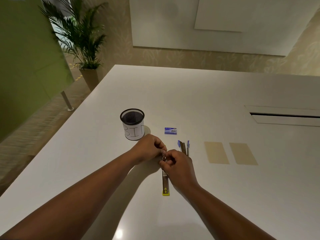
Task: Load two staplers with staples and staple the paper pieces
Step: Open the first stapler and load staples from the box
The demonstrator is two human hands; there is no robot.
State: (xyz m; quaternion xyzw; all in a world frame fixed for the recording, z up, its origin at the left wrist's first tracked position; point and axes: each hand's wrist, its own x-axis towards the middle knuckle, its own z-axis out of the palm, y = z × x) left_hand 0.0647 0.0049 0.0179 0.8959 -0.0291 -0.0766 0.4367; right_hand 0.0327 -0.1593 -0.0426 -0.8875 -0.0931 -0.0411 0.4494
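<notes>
A yellow stapler (165,182) lies opened flat on the white table, its metal channel running toward me. My left hand (149,148) grips its far end. My right hand (178,163) pinches something small at the channel's far part; what it pinches is hidden by the fingers. A blue stapler (184,147) lies opened just to the right. A small blue staple box (170,131) sits behind it. Two tan paper pieces (216,152) (243,153) lie side by side further right.
A black mesh cup (132,123) with a paper label reading BIN stands behind my left hand. A cable slot (284,115) is set into the table at the far right. The table's left edge runs diagonally; a potted palm (81,40) stands beyond it.
</notes>
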